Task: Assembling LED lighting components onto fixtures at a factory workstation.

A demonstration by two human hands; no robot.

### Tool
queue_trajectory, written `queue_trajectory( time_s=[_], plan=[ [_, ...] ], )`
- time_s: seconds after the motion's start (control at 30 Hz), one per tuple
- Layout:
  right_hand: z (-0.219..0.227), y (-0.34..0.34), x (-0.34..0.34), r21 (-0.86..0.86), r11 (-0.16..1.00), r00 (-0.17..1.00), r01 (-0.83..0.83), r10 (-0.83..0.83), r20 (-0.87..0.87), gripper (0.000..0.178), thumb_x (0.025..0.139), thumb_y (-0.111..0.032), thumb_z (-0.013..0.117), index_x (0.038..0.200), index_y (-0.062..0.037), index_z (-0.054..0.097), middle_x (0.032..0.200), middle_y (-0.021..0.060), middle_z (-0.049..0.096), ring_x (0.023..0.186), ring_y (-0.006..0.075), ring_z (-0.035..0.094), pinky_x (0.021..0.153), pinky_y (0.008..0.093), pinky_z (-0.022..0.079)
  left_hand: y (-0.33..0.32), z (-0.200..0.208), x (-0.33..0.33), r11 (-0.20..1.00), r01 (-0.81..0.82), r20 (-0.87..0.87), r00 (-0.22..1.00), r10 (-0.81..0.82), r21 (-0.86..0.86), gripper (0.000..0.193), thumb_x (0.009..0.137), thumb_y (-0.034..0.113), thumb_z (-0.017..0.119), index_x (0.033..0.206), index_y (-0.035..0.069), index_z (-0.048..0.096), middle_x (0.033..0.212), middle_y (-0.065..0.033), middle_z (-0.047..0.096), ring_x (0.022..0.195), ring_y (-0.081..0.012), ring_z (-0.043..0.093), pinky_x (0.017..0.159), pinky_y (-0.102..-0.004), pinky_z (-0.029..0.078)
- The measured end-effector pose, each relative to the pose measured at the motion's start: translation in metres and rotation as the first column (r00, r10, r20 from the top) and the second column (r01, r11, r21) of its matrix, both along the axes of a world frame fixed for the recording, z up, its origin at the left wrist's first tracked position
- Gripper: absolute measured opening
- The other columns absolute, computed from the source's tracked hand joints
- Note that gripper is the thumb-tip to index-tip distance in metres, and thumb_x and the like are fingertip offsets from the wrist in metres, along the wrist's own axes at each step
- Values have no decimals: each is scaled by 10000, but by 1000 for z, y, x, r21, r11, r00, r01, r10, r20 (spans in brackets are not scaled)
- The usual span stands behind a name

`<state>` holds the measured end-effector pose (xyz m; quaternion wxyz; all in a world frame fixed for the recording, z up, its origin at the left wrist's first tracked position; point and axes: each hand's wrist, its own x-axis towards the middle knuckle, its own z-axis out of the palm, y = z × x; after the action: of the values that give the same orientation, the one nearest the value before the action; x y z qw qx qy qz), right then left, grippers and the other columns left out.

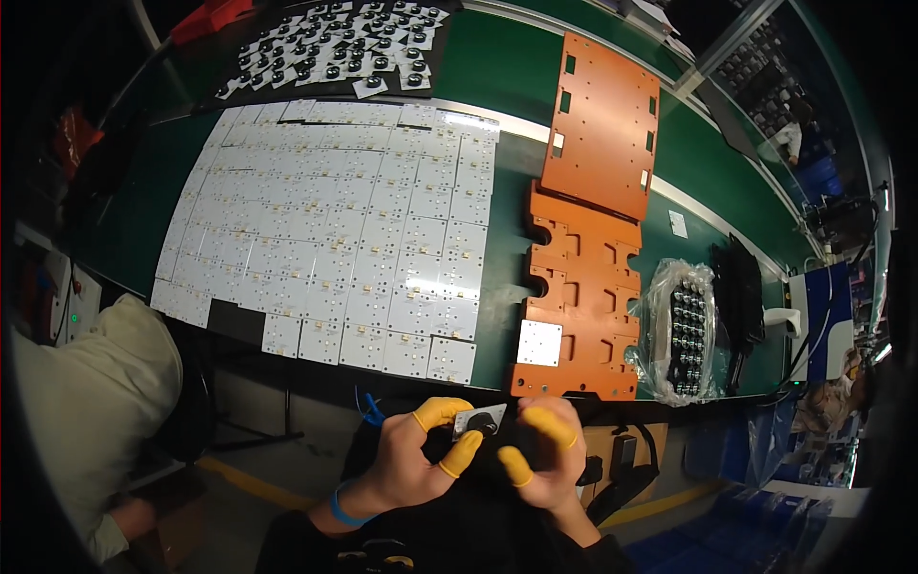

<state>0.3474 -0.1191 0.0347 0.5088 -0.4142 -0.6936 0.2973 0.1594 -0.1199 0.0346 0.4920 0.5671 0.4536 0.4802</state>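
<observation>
My left hand (406, 466), with yellow finger cots on its thumb and index finger, pinches a small white circuit board (463, 421) that has a black lens holder (483, 427) on it. The board is tilted in front of the bench edge. Just to its right, my right hand (557, 471) is apart from the board, its yellow-covered thumb and finger spread with nothing visible between them. Beyond it stands an orange fixture (593, 263) with notches and slots. A single white square board (539, 342) lies at its near left corner.
Rows of white circuit boards (330, 225) cover the bench's left half. Behind them, many boards with black lens holders (349, 48) lie on a dark mat. An orange plate (602, 124) adjoins the fixture; a plastic-wrapped tray of black parts (687, 330) is at right. A person's sleeve (105, 392) is at left.
</observation>
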Motion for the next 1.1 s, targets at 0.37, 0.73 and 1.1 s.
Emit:
queue_trajectory(
  time_s=[0.37,0.73,1.1],
  plan=[
    [-2,2,7,-383,904,964,-189,96,-248,361,793,-91,778,1086,38,613,1037,135,629,859,193,596,767,300,496,5,1,5,992,122,69,990,-119,-38,287,867,141,717,1082,-25,623,888,-142,697,788,-227,715,702,-284,543],
    [14,18,10,-36,998,997,-53,54,49,317,770,14,741,1049,36,593,1036,180,640,987,329,672,818,363,549,17,13,-5,998,30,-167,986,-22,47,197,888,74,690,1018,-70,655,848,-114,706,729,-141,689,648,-223,528],
    [9,24,12,327,944,944,-42,-70,323,355,708,83,715,1051,46,630,1090,164,630,1059,421,616,853,435,554,30,28,18,866,215,292,953,-85,-451,256,874,104,731,1015,-79,624,788,-54,667,615,-42,611,512,-171,466]
  ],
)
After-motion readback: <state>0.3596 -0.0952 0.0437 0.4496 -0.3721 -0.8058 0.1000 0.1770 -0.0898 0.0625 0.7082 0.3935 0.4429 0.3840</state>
